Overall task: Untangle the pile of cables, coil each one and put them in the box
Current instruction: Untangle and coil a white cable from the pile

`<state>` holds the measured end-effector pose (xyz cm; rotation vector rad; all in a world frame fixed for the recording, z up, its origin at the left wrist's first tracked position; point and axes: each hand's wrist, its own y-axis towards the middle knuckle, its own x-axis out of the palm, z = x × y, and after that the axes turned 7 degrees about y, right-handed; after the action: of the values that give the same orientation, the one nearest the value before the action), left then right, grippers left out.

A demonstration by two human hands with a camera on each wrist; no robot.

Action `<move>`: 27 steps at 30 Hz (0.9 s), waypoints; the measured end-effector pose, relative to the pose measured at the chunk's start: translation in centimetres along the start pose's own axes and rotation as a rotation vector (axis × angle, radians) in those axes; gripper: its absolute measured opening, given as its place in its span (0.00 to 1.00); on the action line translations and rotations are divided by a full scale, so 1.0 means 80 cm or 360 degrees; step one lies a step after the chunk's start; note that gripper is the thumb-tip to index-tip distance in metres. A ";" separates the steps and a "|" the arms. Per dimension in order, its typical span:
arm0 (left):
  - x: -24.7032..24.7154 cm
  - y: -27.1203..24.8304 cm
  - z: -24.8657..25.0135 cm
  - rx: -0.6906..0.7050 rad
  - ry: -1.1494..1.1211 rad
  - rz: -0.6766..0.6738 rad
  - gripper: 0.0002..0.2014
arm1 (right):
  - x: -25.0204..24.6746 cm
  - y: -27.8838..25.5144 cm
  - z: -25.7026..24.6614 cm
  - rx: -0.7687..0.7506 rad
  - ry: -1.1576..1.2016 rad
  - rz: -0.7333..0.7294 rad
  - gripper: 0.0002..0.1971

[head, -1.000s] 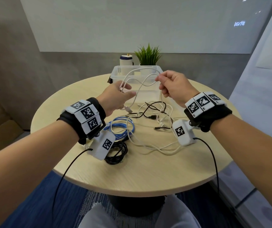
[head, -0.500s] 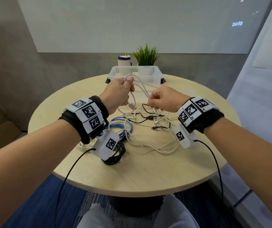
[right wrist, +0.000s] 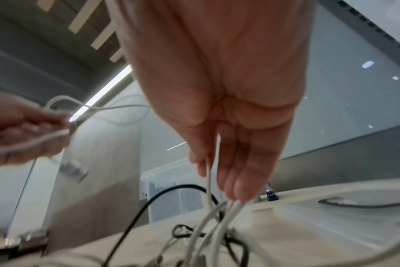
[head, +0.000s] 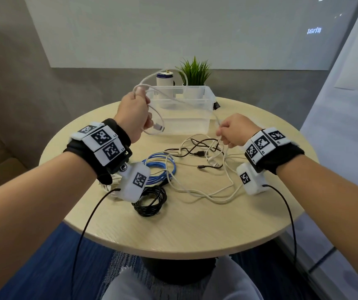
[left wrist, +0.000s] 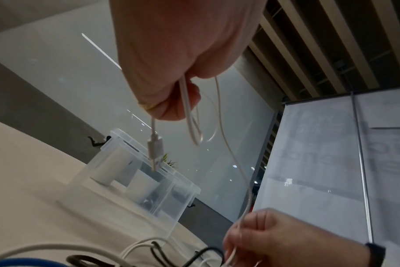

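My left hand [head: 140, 109] is raised in front of the clear plastic box [head: 208, 95] and grips a few loops of a white cable [head: 152, 132]. The cable's USB plug [left wrist: 154, 150] hangs below the fist. From there the cable arcs over the box down to my right hand [head: 226, 135], which pinches it low over the table. Under the right hand lies a tangle of thin black cable [head: 195, 146] and white cable [head: 208, 197]. In the right wrist view the white strand [right wrist: 208, 180] runs down between the fingers [right wrist: 237, 180].
A blue coil [head: 163, 169] and a black coil [head: 150, 201] lie on the round wooden table [head: 195, 230] by my left wrist. Behind the box stand a small potted plant [head: 194, 71] and a white cylinder [head: 164, 79]. The box looks empty.
My left hand has risen and moved left with the loops. My right hand has slid right along the cable, so the strand now stretches over the box between them.
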<state>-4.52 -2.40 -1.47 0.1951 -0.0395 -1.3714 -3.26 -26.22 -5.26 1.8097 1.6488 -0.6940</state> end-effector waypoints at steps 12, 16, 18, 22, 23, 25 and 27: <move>0.009 -0.019 -0.018 -0.0356 0.0542 -0.0507 0.12 | -0.035 0.008 -0.032 -0.0206 0.0944 0.0528 0.15; 0.004 -0.013 -0.006 -0.0368 0.0347 -0.0422 0.07 | -0.037 0.004 -0.040 -0.0275 0.0952 0.0416 0.13; 0.002 -0.013 0.000 -0.0331 0.0336 -0.0417 0.04 | -0.032 -0.001 -0.039 -0.0277 0.0849 0.0291 0.13; 0.000 -0.015 -0.002 -0.0210 0.0637 -0.0532 0.17 | -0.023 -0.010 -0.040 -0.0206 0.0713 0.0085 0.17; 0.000 -0.017 -0.003 -0.0190 0.0771 -0.0582 0.16 | -0.022 -0.011 -0.041 -0.0182 0.0660 0.0051 0.19; -0.002 -0.020 -0.004 -0.0187 0.1075 -0.0661 0.13 | -0.018 -0.014 -0.042 -0.0119 0.0624 0.0003 0.22; -0.005 -0.019 -0.003 -0.0124 0.1461 -0.0643 0.14 | -0.017 -0.015 -0.043 -0.0053 0.0666 -0.0034 0.22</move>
<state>-6.05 -2.30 -1.92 0.7807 0.8552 -1.5627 -4.66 -24.60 -1.97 2.0130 1.9300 -0.3036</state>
